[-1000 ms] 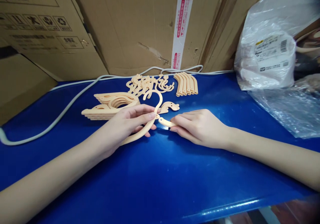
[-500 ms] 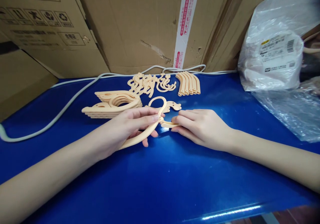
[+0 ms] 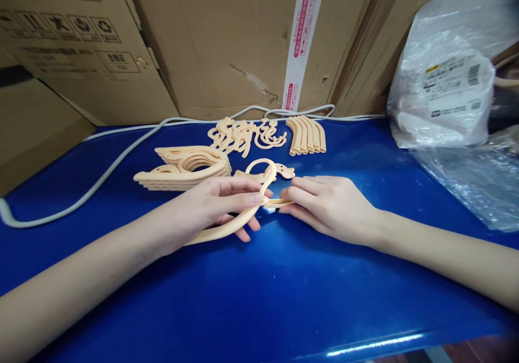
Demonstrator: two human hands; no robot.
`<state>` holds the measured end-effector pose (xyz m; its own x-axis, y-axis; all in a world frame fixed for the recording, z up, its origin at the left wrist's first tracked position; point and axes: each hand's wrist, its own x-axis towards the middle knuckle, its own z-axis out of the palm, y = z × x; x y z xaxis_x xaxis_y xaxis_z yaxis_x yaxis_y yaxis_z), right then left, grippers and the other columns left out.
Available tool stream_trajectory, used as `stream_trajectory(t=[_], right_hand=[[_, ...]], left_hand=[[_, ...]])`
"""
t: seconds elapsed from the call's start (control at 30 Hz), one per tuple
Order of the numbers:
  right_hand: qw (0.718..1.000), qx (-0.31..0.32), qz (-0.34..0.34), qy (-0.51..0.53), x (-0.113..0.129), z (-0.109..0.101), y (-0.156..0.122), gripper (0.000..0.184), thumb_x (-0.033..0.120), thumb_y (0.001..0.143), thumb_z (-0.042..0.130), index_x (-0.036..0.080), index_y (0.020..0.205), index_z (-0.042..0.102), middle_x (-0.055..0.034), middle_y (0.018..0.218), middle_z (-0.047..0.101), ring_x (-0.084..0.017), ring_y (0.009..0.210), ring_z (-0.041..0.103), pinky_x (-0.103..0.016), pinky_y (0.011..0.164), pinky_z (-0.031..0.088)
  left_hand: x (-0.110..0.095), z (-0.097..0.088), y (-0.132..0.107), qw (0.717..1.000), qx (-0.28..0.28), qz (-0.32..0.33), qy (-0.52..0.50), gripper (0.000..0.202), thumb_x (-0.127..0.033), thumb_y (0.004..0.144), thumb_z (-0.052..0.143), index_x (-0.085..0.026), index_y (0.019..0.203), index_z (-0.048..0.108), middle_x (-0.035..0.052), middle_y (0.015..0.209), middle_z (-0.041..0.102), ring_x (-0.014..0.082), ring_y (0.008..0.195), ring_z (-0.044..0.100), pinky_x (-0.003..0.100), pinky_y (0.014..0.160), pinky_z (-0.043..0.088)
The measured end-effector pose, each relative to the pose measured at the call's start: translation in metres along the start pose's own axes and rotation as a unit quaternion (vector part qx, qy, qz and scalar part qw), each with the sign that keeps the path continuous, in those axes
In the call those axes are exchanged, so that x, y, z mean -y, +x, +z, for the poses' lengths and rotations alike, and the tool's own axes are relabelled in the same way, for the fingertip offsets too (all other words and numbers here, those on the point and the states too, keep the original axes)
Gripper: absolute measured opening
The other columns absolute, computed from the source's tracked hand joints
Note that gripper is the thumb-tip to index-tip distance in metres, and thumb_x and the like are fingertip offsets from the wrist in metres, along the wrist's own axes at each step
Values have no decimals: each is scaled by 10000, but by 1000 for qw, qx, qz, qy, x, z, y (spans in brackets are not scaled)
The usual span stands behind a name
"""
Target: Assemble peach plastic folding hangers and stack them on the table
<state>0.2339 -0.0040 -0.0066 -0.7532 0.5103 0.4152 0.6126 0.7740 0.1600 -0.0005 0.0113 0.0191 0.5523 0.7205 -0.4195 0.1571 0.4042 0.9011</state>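
My left hand (image 3: 217,201) pinches a beige plastic hanger part (image 3: 229,228) near its joint, thumb on top. A rounded hook (image 3: 272,169) rises from that joint, and a long curved arm slopes down toward my left palm. My right hand (image 3: 330,203) is closed round a short, hollow-looking hanger arm (image 3: 277,203), most of it hidden by the fingers. The inner end of that arm meets the joint at my left fingertips; whether it is locked in cannot be made out. Just behind the hook lies another flat beige piece (image 3: 286,171) with holes.
A stack of beige hanger parts (image 3: 182,176) lies left of centre. Farther back are loose hook pieces (image 3: 235,135) and a row of curved arms (image 3: 307,136). A white cable (image 3: 121,163) runs along cardboard boxes (image 3: 227,39). Plastic-wrapped goods (image 3: 446,98) stand right on the blue table (image 3: 259,298).
My left hand and the hooked part have shifted slightly right and down, toward my right hand. The short arm has turned a little, and its hollow side shows more.
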Motion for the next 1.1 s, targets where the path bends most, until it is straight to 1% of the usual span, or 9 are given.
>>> stream_trajectory(t=[0.1, 0.27, 0.43, 0.63, 0.87, 1.1], right_hand=[[1000, -1, -8, -12, 1, -1, 0, 360, 346, 1039, 393, 167, 809, 603, -4, 728, 625, -136, 593, 563, -278, 589, 354], [1000, 7, -12, -15, 2, -1, 0, 354, 339, 1041, 386, 170, 821, 606, 0, 731, 630, -132, 596, 562, -272, 594, 350], [1000, -1, -16, -17, 3, -1, -1, 358, 335, 1040, 390, 169, 807, 606, 7, 699, 621, -120, 556, 536, -279, 561, 315], [1000, 3, -22, -17, 4, 0, -3, 378, 338, 1043, 384, 165, 807, 623, 10, 684, 625, -116, 545, 540, -295, 531, 271], [999, -13, -26, -21, 5, -2, -3, 414, 339, 1049, 369, 168, 784, 637, 18, 654, 630, -114, 511, 518, -291, 536, 288], [999, -21, -25, -29, 6, -2, -2, 417, 343, 1041, 389, 174, 758, 644, 24, 634, 630, -117, 496, 518, -293, 533, 303]], left_hand=[[1, 0, -3, 1000, 3, 11, 3, 65, -206, 875, 686, -177, 932, 693, -22, 701, 716, 95, 561, 693, 119, 522, 570], [2, 1, -1, 999, -5, 41, 11, 42, -187, 868, 676, -170, 906, 671, -30, 703, 710, 105, 595, 700, 151, 544, 597], [2, 4, 0, 999, -5, 47, 22, 43, -192, 872, 665, -157, 858, 644, -33, 679, 699, 84, 548, 679, 121, 519, 568], [3, 3, 1, 997, -10, 60, 36, 82, -217, 869, 665, -144, 853, 628, -26, 668, 693, 82, 546, 667, 128, 518, 567], [4, 4, 2, 997, -15, 65, 33, 122, -243, 838, 698, -151, 866, 622, -24, 684, 697, 84, 555, 661, 137, 521, 565], [3, 4, 1, 997, -19, 65, 44, 135, -261, 835, 699, -153, 857, 621, -21, 682, 698, 84, 556, 661, 137, 526, 556]])
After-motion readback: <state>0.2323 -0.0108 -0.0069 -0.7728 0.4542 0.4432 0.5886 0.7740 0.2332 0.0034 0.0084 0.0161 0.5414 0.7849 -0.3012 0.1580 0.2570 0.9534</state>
